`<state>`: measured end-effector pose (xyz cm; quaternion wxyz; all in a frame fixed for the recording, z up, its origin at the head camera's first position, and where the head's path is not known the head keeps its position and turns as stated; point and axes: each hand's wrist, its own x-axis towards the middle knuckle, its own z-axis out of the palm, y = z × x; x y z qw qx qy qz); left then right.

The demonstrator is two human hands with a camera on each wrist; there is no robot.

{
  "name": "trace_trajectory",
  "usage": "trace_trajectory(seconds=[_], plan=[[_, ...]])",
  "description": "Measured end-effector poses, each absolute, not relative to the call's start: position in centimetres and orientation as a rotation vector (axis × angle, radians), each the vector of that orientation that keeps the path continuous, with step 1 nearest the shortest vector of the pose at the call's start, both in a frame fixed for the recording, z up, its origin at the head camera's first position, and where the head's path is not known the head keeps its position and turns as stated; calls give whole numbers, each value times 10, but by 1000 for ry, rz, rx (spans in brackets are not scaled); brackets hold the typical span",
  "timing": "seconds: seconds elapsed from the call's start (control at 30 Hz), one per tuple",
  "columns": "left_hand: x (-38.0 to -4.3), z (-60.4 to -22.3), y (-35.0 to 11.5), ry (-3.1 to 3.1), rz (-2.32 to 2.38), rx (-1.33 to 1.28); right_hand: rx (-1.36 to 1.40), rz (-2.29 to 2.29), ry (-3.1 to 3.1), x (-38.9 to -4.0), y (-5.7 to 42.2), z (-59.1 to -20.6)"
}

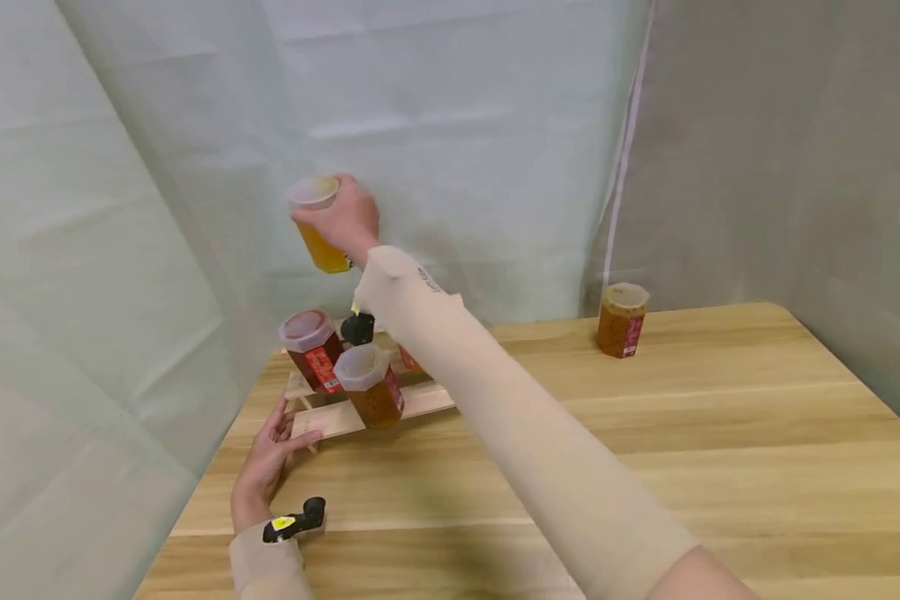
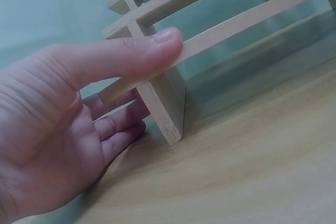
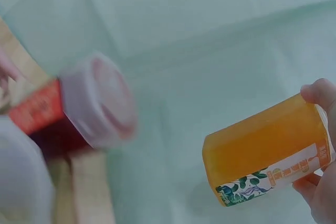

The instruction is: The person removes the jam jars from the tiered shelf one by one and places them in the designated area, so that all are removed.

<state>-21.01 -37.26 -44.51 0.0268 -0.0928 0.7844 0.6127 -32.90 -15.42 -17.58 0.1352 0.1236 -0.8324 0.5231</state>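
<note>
My right hand (image 1: 347, 218) grips a jar of yellow-orange contents (image 1: 322, 246) near its whitish lid, in the air above the back of the stand. In the right wrist view this jar (image 3: 262, 148) is tilted, its label showing leaves. My left hand (image 1: 264, 458) holds the left end of a stepped wooden stand (image 1: 330, 419). In the left wrist view, the thumb (image 2: 152, 51) lies on the front slat, with the other fingers behind it. A dark red jar (image 1: 315, 354) and an amber jar (image 1: 375, 396) stand on the steps. My right sleeve partly hides another jar (image 1: 408, 358).
Farther right, another amber jar (image 1: 622, 321) stands alone near the back edge of the wooden table (image 1: 682, 467). Pale cloth curtains (image 1: 457, 125) hang close behind the table and along its left side.
</note>
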Motion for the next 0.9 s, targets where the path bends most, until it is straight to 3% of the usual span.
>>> trace_trajectory(seconds=[0.1, 0.27, 0.53, 0.9], plan=[[-212, -447, -369, 2446, 1846, -281, 308, 1523, -2414, -359, -136, -172], [-212, -450, -365, 2444, 1860, -272, 262, 1495, -2347, -375, -82, -167], [-209, -447, -365, 2440, 1890, -261, 212, 1649, -2200, -361, -2, -176], [-209, -460, -361, 2409, 1927, -280, 101, 1741, -2180, -346, 79, -217]])
